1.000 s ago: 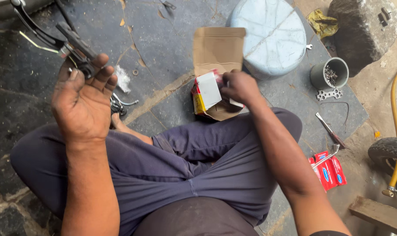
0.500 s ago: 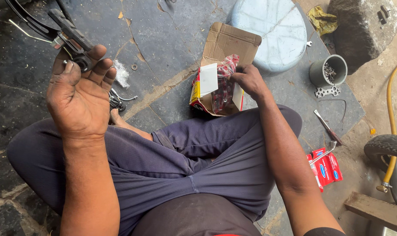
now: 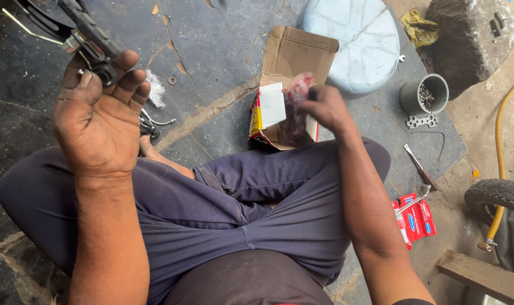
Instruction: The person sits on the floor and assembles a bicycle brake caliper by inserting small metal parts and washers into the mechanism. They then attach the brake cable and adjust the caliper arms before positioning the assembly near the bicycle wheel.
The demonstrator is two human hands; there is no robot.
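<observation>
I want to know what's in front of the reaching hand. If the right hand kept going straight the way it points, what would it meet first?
The right hand points into the open cardboard box; it would probably meet the clear packet at its fingertips first, though depth is uncertain.

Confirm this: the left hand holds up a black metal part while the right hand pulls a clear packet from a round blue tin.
Not quite. In the head view the right hand pulls the clear packet from an open cardboard box, not a tin. The left hand does hold up the black metal part.
</observation>
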